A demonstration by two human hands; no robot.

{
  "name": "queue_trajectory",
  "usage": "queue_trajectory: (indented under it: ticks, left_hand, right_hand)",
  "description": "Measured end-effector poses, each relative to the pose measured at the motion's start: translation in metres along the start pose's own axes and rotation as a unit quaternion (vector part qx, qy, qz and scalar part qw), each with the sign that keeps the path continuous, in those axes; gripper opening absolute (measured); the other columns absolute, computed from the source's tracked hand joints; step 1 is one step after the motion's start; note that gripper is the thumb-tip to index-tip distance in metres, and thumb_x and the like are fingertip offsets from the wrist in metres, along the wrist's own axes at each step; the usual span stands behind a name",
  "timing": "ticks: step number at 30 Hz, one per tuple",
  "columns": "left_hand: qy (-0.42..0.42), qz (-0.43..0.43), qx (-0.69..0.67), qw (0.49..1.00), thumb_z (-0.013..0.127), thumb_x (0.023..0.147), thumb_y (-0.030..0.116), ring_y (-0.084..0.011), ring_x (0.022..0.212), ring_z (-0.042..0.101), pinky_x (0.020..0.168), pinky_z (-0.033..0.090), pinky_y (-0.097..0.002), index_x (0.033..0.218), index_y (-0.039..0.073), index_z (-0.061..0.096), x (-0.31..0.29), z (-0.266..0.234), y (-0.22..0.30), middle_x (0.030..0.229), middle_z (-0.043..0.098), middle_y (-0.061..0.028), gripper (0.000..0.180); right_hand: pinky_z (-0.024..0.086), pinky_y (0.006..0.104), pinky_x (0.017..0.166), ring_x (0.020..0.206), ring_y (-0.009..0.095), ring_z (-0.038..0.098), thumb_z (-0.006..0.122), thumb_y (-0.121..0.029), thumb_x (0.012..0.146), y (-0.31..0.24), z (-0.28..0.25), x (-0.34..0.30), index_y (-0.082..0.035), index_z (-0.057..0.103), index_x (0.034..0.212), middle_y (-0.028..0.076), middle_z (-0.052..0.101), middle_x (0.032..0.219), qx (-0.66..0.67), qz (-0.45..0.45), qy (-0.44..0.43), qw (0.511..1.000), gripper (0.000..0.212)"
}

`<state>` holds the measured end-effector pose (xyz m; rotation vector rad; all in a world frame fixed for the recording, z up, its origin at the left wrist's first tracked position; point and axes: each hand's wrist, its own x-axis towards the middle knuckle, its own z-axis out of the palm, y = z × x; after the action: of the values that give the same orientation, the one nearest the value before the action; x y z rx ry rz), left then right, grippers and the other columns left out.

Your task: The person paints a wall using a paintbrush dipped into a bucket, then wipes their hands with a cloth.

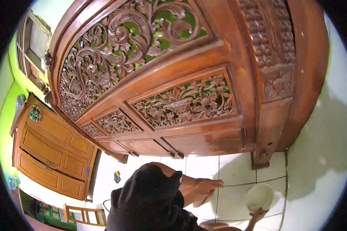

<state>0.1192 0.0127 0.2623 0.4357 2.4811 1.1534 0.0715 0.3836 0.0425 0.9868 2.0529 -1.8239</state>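
At the lower right, my right hand [259,214] is at the near rim of a round white bucket [260,196] on the tiled floor. Its small, dark fingers look curled over that rim, though detail is faint. My left hand does not show. Black clothing [146,196] fills the lower middle, with a bare leg and foot [204,188] stretched out beside it. Ahead stands a large carved wooden panel [173,127], reddish brown and glossy, with openwork leaf scrolls and plain lower boards. Neither hand touches it.
The panel's thick post [264,158] rests on white floor tiles [237,169] near a pale wall [316,154] at right. A wooden cabinet [54,150] stands at left, with a wooden chair [85,215] below it. A small dark and yellow object [117,177] lies on the floor.
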Motion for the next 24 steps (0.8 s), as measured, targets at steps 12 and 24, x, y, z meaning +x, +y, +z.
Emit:
queue_trajectory:
  ticks: [12, 24]
  left_hand:
    - [-0.221, -0.028, 0.394, 0.892, 0.030, 0.081, 0.014, -0.0238, 0.107, 0.045, 0.089, 0.039, -0.0398, 0.131, 0.007, 0.028, -0.112, -0.021, 0.159, 0.119, 0.043, -0.0139, 0.051]
    - [0.273, -0.313, -0.055, 0.908, 0.061, 0.070, 0.018, -0.0403, 0.097, 0.049, 0.080, 0.042, -0.0472, 0.127, 0.013, 0.021, -0.157, -0.133, 0.297, 0.110, 0.043, -0.0248, 0.070]
  right_hand:
    - [0.053, 0.0302, 0.041, 0.052, 0.023, 0.054, 0.060, -0.023, 0.079, -0.138, -0.121, -0.273, -0.002, 0.026, 0.127, 0.018, 0.056, 0.085, 0.003, 0.009, 0.012, 1.000, 0.063]
    - [0.052, 0.0352, 0.041, 0.058, 0.026, 0.054, 0.064, -0.021, 0.074, -0.303, -0.163, -0.368, -0.005, 0.023, 0.128, 0.018, 0.054, 0.090, -0.104, -0.085, -0.158, 0.978, 0.070]
